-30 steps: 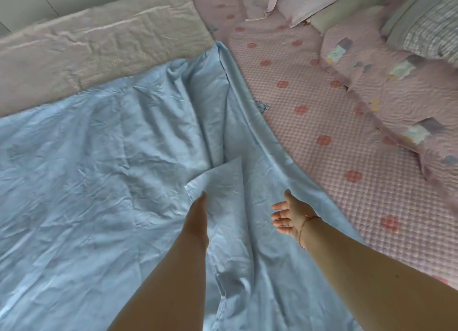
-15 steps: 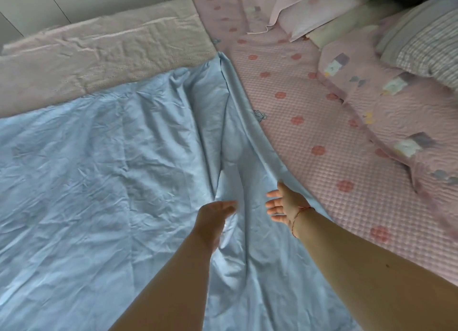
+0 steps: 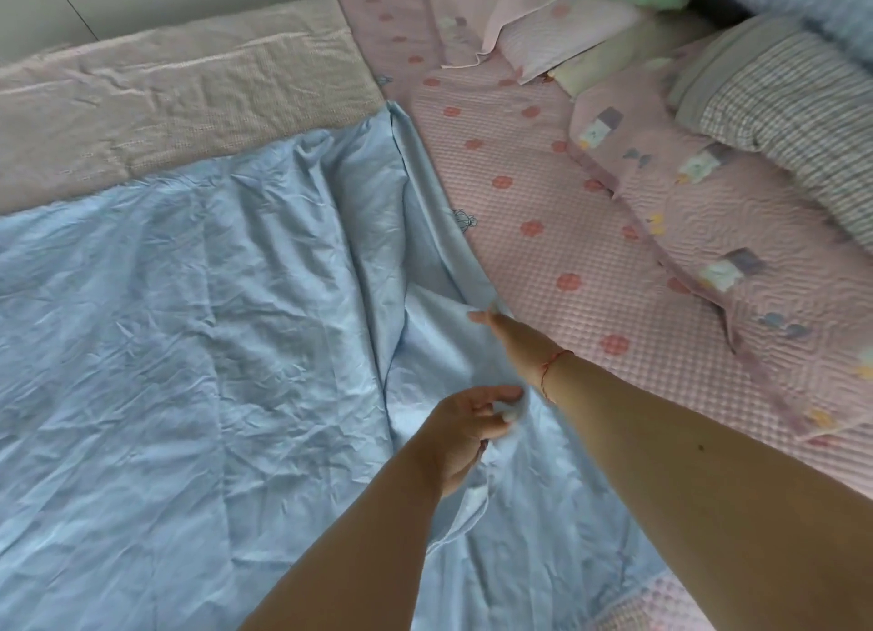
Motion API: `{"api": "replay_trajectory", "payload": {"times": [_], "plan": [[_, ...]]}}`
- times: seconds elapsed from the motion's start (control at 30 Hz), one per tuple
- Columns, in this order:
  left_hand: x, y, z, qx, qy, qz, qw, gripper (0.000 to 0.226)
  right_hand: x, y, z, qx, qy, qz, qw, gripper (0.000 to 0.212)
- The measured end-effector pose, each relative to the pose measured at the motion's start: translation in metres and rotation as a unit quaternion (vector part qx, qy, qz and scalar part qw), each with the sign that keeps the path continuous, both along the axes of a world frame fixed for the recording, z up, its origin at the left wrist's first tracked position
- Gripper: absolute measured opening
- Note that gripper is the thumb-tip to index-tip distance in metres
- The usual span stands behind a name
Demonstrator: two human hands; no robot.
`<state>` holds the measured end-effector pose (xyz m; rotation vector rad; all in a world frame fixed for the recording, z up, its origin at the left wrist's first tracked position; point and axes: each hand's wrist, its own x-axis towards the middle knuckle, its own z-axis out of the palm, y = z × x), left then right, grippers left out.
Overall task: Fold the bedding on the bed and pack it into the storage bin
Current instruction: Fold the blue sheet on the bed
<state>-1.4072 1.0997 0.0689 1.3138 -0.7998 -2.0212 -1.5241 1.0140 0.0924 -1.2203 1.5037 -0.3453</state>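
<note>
Left hand pinching blue sheet fold, centre frame; right hand gripping sheet edge just above, beside pink bed pad.

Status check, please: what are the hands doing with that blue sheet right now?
Left hand pinching a bunch of blue sheet. Right hand at the sheet's right edge, grip unclear. Sheet spread, wrinkled, not folded. Pillows off to the right, not in the way.
</note>
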Motion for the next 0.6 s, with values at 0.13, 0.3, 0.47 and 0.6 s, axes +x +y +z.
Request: {"api": "replay_trajectory", "payload": {"times": [0.13,0.3,0.47,0.6], "plan": [[-0.016,0.014,0.002,0.005,0.004,-0.108,0.994,0.036,-0.021,0.009,-0.002,-0.003,0.117,0.004,0.993,0.064],[-0.032,0.019,0.003,0.042,0.015,-0.086,0.995,0.042,-0.075,0.027,-0.020,0.044,0.155,-0.109,0.981,0.070],[-0.037,0.022,-0.006,0.117,-0.012,-0.038,0.992,0.033,-0.104,0.054,-0.034,0.078,0.126,-0.146,0.978,0.054],[-0.043,0.031,-0.019,0.140,-0.070,-0.032,0.987,0.038,-0.111,0.067,-0.044,0.050,0.186,-0.113,0.975,0.030]]}}
